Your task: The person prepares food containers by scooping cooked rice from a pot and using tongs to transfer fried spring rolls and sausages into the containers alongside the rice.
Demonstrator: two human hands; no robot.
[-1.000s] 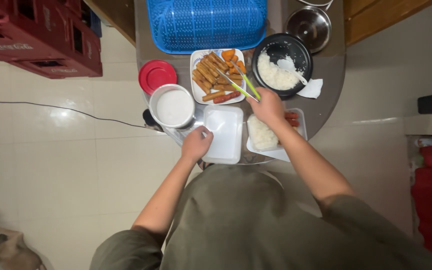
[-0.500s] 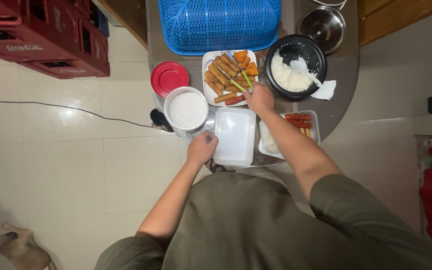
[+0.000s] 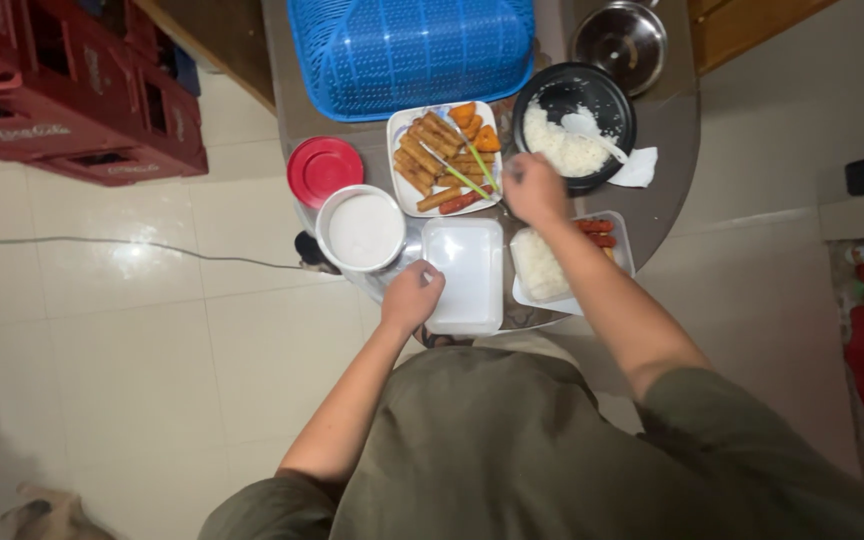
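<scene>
Right hand drew tongs back.

Two hands, left hand and right hand, one pair of green tongs, two white foam trays, one black rice pot, one blue basket, one red lid, one white tub, one steel lid

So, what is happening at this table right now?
A person stands at a small table packing food. The right hand holds green tongs over a plate of fried rolls. The left hand rests on the edge of a white foam lid. Beside it, an open box already has rice and red sausages inside. A black pot of rice stands behind it.
</scene>
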